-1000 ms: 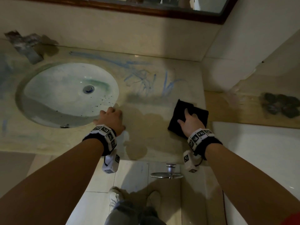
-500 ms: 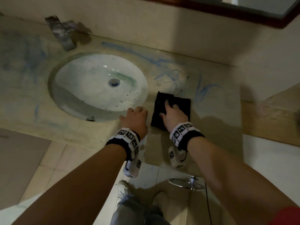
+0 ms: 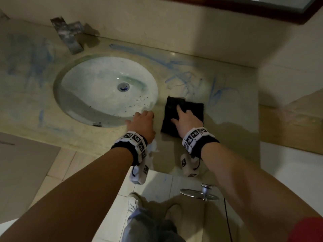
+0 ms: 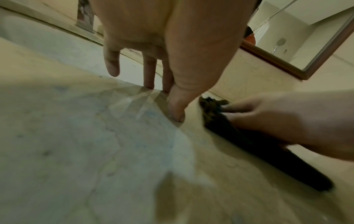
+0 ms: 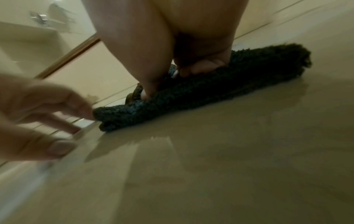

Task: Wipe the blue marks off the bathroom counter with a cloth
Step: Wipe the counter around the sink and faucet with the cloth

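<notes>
While the right hand (image 3: 187,119) lies flat on the black cloth (image 3: 183,109), its fingers reach out straight across the fabric and press it onto the tabletop (image 3: 227,123), curling round nothing. That cloth, folded and fuzzy, sits just to the right of the sink (image 3: 104,89), close to the basin's rim yet not touching it, and most of it shows ahead of and to either side of the fingers, with the palm covering its near part. From the right wrist view the fingertips (image 5: 193,69) sink into the dark pile of the cloth (image 5: 220,84), which lies flat against the glossy surface. Blue marks (image 3: 181,81) streak the tabletop just beyond the cloth, on the side away from the person, and more run along the back of the sink and on the far left of it. At the sink's near right rim rests the left hand (image 3: 142,122), its fingers loosely spread and straight, holding nothing; the left wrist view shows its fingertips (image 4: 177,115) touching the surface by the basin's edge, with the cloth (image 4: 249,136) just beside them. A gap of bare tabletop separates the two hands.
</notes>
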